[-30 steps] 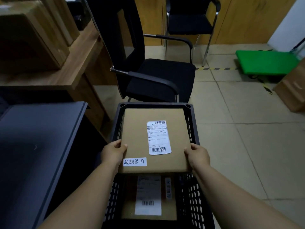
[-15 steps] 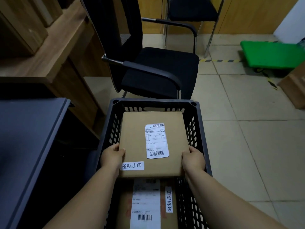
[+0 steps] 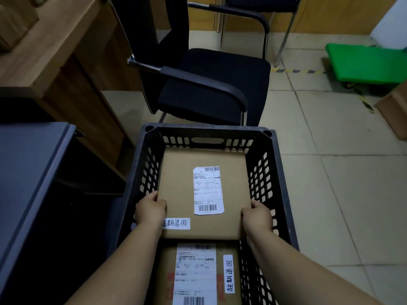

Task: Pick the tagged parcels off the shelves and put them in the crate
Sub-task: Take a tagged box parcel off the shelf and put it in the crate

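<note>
A flat brown cardboard parcel (image 3: 178,179) with a white shipping label and a handwritten white tag sits low inside the black slotted crate (image 3: 277,172), toward its far end. My left hand (image 3: 149,210) grips the parcel's near left edge and my right hand (image 3: 256,219) grips its near right edge. Both hands are down inside the crate. A second tagged parcel (image 3: 167,269) with a shipping label lies underneath, at the crate's near end, partly covered by the first.
A black armchair (image 3: 215,82) stands just beyond the crate. A grey shelf unit (image 3: 28,172) is at my left, with a wooden desk (image 3: 55,51) behind it. A green trolley (image 3: 365,62) and a cardboard box (image 3: 394,106) sit on the tiled floor at right.
The parcel has gone down from above the crate's rim to deep inside it, with both hands still on its edges. The view has tipped lower over the crate.
</note>
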Action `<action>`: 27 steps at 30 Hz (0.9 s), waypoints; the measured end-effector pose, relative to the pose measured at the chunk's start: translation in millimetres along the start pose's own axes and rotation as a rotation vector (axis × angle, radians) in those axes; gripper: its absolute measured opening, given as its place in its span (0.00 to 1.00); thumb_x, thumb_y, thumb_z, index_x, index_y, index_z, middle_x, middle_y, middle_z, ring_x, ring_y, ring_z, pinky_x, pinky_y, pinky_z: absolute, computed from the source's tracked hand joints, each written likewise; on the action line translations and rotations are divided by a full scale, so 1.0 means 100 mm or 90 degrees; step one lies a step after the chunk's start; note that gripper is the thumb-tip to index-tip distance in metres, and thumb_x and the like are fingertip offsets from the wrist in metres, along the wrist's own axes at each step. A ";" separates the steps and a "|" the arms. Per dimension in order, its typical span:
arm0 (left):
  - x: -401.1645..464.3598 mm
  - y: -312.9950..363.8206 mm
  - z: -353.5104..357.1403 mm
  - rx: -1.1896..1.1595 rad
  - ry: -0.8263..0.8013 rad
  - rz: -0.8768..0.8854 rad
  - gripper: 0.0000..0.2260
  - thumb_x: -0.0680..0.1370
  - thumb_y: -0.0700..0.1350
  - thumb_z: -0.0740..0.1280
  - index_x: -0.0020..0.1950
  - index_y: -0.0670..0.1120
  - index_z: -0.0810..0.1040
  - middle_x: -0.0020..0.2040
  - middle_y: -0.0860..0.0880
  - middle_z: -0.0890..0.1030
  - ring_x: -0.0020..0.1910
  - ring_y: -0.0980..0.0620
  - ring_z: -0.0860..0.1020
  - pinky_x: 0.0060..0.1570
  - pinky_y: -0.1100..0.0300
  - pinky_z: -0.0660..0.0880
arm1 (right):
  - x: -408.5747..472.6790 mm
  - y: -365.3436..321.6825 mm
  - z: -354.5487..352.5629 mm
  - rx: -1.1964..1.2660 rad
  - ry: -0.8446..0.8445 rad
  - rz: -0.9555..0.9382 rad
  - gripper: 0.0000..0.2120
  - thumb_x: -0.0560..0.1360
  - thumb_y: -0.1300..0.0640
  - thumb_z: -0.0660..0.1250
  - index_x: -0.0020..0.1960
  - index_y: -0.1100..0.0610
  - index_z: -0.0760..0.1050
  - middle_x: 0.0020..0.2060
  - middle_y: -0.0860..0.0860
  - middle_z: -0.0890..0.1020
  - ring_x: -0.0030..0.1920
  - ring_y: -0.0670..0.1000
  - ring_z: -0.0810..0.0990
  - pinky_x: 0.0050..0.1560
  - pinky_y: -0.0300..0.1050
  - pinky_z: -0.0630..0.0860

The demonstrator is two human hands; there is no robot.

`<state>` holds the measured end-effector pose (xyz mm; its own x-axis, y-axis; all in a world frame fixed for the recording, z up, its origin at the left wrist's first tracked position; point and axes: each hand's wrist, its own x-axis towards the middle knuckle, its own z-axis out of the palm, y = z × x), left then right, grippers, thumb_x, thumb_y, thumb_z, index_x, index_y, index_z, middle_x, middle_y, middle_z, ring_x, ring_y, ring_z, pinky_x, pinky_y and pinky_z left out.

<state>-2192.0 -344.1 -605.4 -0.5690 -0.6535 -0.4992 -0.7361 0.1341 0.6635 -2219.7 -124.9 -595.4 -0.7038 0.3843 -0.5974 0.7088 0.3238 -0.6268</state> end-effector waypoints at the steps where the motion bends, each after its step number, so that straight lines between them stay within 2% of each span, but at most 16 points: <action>1: 0.01 -0.02 0.01 -0.001 0.000 0.003 0.16 0.76 0.40 0.62 0.62 0.48 0.78 0.45 0.50 0.78 0.42 0.47 0.78 0.45 0.53 0.78 | 0.00 0.01 0.01 -0.008 -0.002 0.001 0.16 0.70 0.66 0.57 0.47 0.52 0.80 0.41 0.52 0.84 0.43 0.58 0.80 0.44 0.47 0.77; 3: 0.02 -0.05 0.05 -0.015 -0.012 -0.002 0.16 0.77 0.39 0.61 0.64 0.47 0.76 0.48 0.48 0.79 0.40 0.50 0.77 0.38 0.58 0.75 | 0.03 0.04 0.02 -0.023 -0.002 -0.003 0.16 0.70 0.66 0.57 0.46 0.52 0.80 0.41 0.53 0.83 0.44 0.58 0.80 0.45 0.48 0.77; 5: 0.03 -0.08 0.08 -0.012 -0.017 -0.004 0.17 0.78 0.39 0.61 0.66 0.47 0.74 0.51 0.46 0.80 0.39 0.49 0.77 0.34 0.59 0.74 | 0.06 0.05 0.03 -0.036 -0.004 -0.006 0.15 0.70 0.66 0.58 0.46 0.53 0.80 0.39 0.52 0.83 0.42 0.57 0.80 0.40 0.46 0.76; 7: 0.04 -0.10 0.10 -0.003 -0.014 0.000 0.17 0.78 0.39 0.60 0.66 0.46 0.74 0.50 0.46 0.80 0.38 0.48 0.78 0.32 0.60 0.73 | 0.07 0.05 0.02 -0.047 -0.005 -0.008 0.15 0.70 0.66 0.58 0.47 0.55 0.81 0.38 0.51 0.82 0.41 0.57 0.79 0.37 0.42 0.72; 9: 0.05 -0.09 0.10 0.005 -0.013 0.001 0.17 0.78 0.39 0.60 0.66 0.46 0.74 0.48 0.47 0.79 0.38 0.49 0.77 0.30 0.60 0.72 | 0.07 0.03 0.01 -0.060 -0.011 -0.013 0.15 0.71 0.65 0.58 0.48 0.54 0.81 0.40 0.53 0.83 0.43 0.58 0.80 0.40 0.44 0.74; 12: 0.01 -0.04 0.09 0.041 -0.018 -0.003 0.17 0.78 0.40 0.60 0.66 0.44 0.74 0.53 0.42 0.80 0.42 0.45 0.77 0.37 0.57 0.74 | 0.06 0.00 -0.01 -0.103 -0.029 -0.024 0.14 0.72 0.65 0.59 0.52 0.56 0.80 0.46 0.55 0.83 0.47 0.59 0.80 0.46 0.47 0.76; 14: -0.06 0.02 0.09 0.069 -0.016 0.002 0.15 0.78 0.41 0.60 0.63 0.42 0.75 0.55 0.41 0.80 0.47 0.42 0.78 0.45 0.54 0.76 | 0.03 -0.05 -0.02 -0.136 -0.027 -0.046 0.14 0.73 0.65 0.58 0.53 0.58 0.78 0.50 0.56 0.82 0.48 0.58 0.79 0.43 0.43 0.72; 16: -0.14 0.10 0.07 0.118 -0.004 0.030 0.14 0.78 0.42 0.61 0.61 0.40 0.75 0.56 0.40 0.78 0.51 0.41 0.77 0.48 0.57 0.72 | -0.03 -0.12 -0.03 -0.172 -0.019 -0.090 0.16 0.73 0.66 0.57 0.58 0.58 0.75 0.56 0.56 0.80 0.53 0.58 0.77 0.45 0.41 0.70; 18: -0.24 0.19 0.03 0.159 -0.004 0.072 0.13 0.77 0.43 0.62 0.59 0.39 0.75 0.58 0.40 0.78 0.52 0.42 0.76 0.48 0.56 0.71 | -0.12 -0.19 -0.04 -0.220 -0.022 -0.145 0.20 0.74 0.65 0.57 0.65 0.57 0.72 0.62 0.55 0.76 0.60 0.58 0.75 0.54 0.43 0.71; 20: -0.35 0.28 -0.03 0.197 -0.016 0.104 0.17 0.78 0.45 0.62 0.65 0.40 0.73 0.63 0.41 0.76 0.58 0.42 0.74 0.54 0.53 0.71 | -0.22 -0.26 -0.07 -0.286 -0.020 -0.207 0.23 0.76 0.63 0.57 0.70 0.56 0.68 0.67 0.54 0.72 0.66 0.56 0.70 0.62 0.46 0.68; 22: -0.48 0.37 -0.11 0.254 -0.008 0.132 0.20 0.78 0.47 0.62 0.70 0.45 0.70 0.68 0.44 0.71 0.63 0.43 0.71 0.55 0.54 0.69 | -0.35 -0.33 -0.12 -0.345 -0.017 -0.269 0.23 0.76 0.63 0.57 0.70 0.55 0.67 0.68 0.52 0.70 0.68 0.54 0.67 0.65 0.47 0.67; 24: -0.62 0.45 -0.21 0.307 -0.002 0.196 0.20 0.78 0.48 0.62 0.69 0.46 0.70 0.69 0.47 0.70 0.64 0.44 0.71 0.55 0.54 0.69 | -0.49 -0.40 -0.20 -0.382 -0.012 -0.315 0.23 0.75 0.63 0.56 0.69 0.54 0.68 0.67 0.51 0.71 0.68 0.54 0.66 0.64 0.47 0.67; 27: -0.84 0.57 -0.41 0.382 0.026 0.293 0.18 0.76 0.48 0.62 0.65 0.45 0.74 0.64 0.47 0.75 0.60 0.45 0.73 0.57 0.55 0.69 | -0.74 -0.52 -0.34 -0.430 0.001 -0.369 0.21 0.75 0.62 0.58 0.68 0.53 0.70 0.65 0.50 0.73 0.67 0.52 0.66 0.61 0.45 0.66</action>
<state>-2170.8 -312.2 -502.4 -0.8618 -0.4587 -0.2166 -0.5072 0.7747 0.3775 -2203.0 -140.6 -501.2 -0.9608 0.0025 -0.2773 0.1184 0.9079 -0.4020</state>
